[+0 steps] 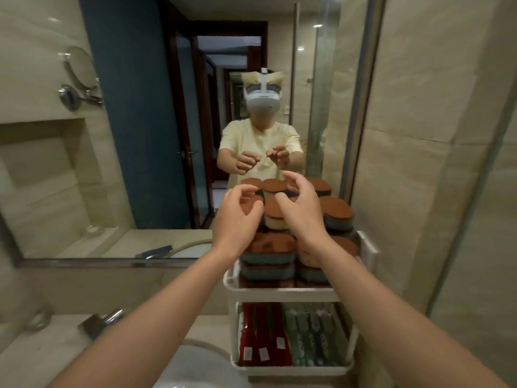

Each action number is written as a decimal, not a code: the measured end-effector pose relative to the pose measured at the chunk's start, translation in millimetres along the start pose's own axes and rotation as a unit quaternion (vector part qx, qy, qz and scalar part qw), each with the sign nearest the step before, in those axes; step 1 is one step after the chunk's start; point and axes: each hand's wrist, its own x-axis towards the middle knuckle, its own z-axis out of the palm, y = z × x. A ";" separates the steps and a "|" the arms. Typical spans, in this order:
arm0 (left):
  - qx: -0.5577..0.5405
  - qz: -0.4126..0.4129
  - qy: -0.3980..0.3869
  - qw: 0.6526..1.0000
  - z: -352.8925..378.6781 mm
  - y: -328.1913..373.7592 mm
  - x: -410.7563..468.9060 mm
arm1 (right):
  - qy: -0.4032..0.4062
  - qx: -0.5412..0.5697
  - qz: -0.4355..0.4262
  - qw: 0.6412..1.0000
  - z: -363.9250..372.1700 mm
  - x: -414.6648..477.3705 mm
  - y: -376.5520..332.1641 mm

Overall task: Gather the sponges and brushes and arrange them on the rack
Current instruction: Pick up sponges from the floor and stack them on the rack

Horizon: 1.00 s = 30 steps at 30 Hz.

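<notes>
Left hand (237,219), right hand (303,211) loosely curled, empty, hovering over sponges (268,245) piled high on rack (279,293) top tier. Brushes (307,334) below. Risk: nudge from either hand topples pile off edge toward sink (195,365).

Both arms reach forward — left hand (237,219) and right hand (303,211) side by side, fingers (247,189) loosely curved.

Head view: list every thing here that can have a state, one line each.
rack, upright, both shelves loaded
sponges, stacked in piles on the top shelf, brown side up
brushes, packaged, side by side on the lower shelf
left hand, fingers loosely curled over the sponges, holding nothing
right hand, likewise curled, empty
</notes>
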 end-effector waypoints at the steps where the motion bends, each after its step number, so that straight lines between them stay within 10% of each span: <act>1: -0.020 -0.009 0.021 1.000 -13.6 -4.5 -3.6 | -0.019 0.013 -0.006 1.000 13.8 -3.9 -5.8; 30: 0.151 -0.313 0.345 0.872 -451.0 -73.9 -430.4 | -0.549 0.111 0.006 0.828 323.3 -448.4 -151.9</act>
